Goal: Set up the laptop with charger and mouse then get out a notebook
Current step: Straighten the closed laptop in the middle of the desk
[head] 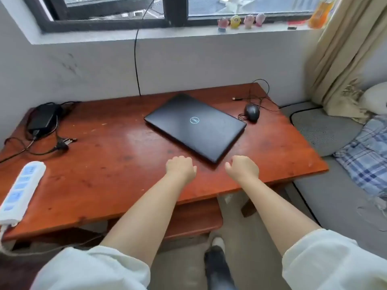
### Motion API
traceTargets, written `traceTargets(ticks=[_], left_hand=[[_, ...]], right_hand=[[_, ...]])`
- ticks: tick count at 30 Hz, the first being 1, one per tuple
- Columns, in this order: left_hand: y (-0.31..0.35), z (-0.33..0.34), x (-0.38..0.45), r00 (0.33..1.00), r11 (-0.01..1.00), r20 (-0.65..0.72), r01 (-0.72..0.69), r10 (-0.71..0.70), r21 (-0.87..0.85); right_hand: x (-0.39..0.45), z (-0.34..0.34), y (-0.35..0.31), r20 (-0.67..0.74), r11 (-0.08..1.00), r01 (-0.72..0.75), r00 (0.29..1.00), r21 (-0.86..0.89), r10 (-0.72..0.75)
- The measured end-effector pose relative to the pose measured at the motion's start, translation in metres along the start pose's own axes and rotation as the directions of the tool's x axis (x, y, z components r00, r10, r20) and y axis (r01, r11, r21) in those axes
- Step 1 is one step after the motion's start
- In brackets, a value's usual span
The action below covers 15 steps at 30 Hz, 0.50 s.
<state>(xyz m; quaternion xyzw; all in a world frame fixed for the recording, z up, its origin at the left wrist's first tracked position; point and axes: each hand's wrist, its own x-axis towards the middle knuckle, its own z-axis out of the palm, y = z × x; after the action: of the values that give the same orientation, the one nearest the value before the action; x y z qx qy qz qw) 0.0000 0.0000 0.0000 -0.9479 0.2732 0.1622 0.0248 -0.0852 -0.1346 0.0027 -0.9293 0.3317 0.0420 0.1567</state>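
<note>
A closed black laptop (195, 126) lies at an angle on the reddish wooden desk (104, 164). A black wired mouse (252, 113) sits just right of it, its thin cable looped behind with a loose USB plug (237, 99). The black charger brick (43, 118) with tangled cable and plug (62, 144) rests at the desk's far left. My left hand (181, 167) hovers just short of the laptop's near corner, fingers curled, holding nothing. My right hand (241, 168) is beside that corner on the right, also curled and holding nothing. No notebook is visible.
A white power strip (21, 189) lies on the desk's left front edge. A grey cushioned bench (326, 130) with a plaid cloth (368, 155) stands to the right, a curtain (343, 59) above it. A lower shelf (194, 218) sits under the desk. Small figurines (240, 21) line the windowsill.
</note>
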Motion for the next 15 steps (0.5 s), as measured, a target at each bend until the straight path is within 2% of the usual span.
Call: traceTargets(ticks=[7, 15], left_hand=[[-0.004, -0.019, 0.145, 0.989, 0.996, -0.133, 0.058, -0.066, -0.061], [-0.061, -0.009, 0.256, 0.967, 0.992, -0.223, 0.124, -0.127, -0.029]], right_hand=[[0.145, 0.014, 0.008, 0.025, 0.990, -0.071, 0.997, 0.119, 0.069], [0.202, 0.051, 0.001, 0.045, 0.936, -0.276, 0.961, 0.221, 0.273]])
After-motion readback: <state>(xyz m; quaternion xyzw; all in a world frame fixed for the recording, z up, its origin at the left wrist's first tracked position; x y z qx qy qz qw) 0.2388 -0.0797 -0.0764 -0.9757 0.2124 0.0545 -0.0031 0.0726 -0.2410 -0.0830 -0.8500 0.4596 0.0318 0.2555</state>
